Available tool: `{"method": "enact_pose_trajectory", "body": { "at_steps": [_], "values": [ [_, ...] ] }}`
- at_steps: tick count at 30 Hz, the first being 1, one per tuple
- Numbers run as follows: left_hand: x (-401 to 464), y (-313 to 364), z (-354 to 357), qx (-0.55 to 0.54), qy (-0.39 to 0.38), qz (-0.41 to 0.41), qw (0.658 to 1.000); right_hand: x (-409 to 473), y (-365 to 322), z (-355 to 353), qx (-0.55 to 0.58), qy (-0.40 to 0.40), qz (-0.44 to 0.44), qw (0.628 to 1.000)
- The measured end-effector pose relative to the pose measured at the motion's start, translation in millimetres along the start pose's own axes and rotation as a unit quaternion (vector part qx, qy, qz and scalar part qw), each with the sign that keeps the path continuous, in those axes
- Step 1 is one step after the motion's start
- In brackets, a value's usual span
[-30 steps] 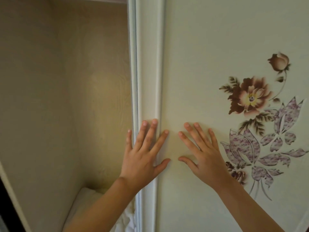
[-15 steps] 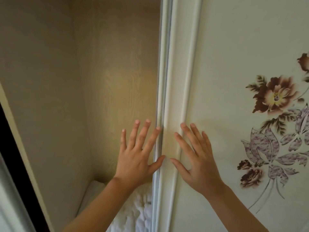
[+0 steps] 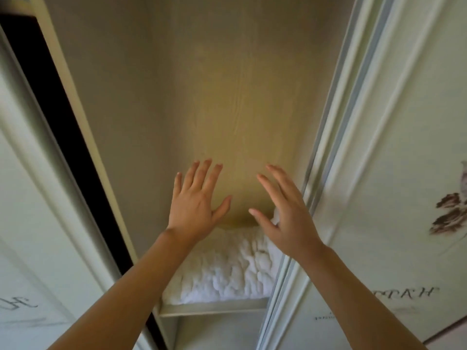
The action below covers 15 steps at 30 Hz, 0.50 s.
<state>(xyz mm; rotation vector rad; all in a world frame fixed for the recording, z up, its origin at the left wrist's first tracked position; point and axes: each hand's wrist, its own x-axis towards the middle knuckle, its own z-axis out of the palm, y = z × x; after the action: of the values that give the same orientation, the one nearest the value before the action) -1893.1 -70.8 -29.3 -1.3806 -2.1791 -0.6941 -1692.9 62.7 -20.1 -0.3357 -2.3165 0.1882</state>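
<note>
A pale sliding wardrobe door [image 3: 394, 173] with a brown flower print stands at the right, slid aside. The open wardrobe compartment [image 3: 227, 97] with beige wood-grain walls fills the middle. My left hand [image 3: 195, 203] is raised in front of the opening, fingers straight and spread, holding nothing. My right hand [image 3: 285, 213] is also spread flat with straight fingers, close to the door's left edge [image 3: 326, 157]; whether it touches the edge I cannot tell. A white fluffy blanket [image 3: 227, 269] lies folded on the shelf [image 3: 212, 309] below both hands.
A second pale door [image 3: 32, 198] stands at the left, with a dark gap [image 3: 63, 117] between it and the wardrobe's side panel. Printed lettering shows low on the right door. Below the shelf the compartment goes on downward.
The right door has slid further right, widening the opening. Both hands have come off the door face and edge and now hover before the open compartment. The blanket and shelf have come into view.
</note>
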Motion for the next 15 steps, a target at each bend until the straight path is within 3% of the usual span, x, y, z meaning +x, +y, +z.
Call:
{"method": "enact_pose_trajectory", "body": {
  "at_steps": [7, 15],
  "values": [
    [-8.8, -39.2, 36.2, -0.055, -0.050, -0.035, 0.997, 2.3, 3.5, 81.1, 0.062, -0.049, 0.131, 0.988],
    [-7.0, -79.1, 113.6, -0.135, -0.123, -0.163, 0.970, -1.1, 64.9, 166.5, 0.141, -0.083, 0.305, 0.938]
  ]
}}
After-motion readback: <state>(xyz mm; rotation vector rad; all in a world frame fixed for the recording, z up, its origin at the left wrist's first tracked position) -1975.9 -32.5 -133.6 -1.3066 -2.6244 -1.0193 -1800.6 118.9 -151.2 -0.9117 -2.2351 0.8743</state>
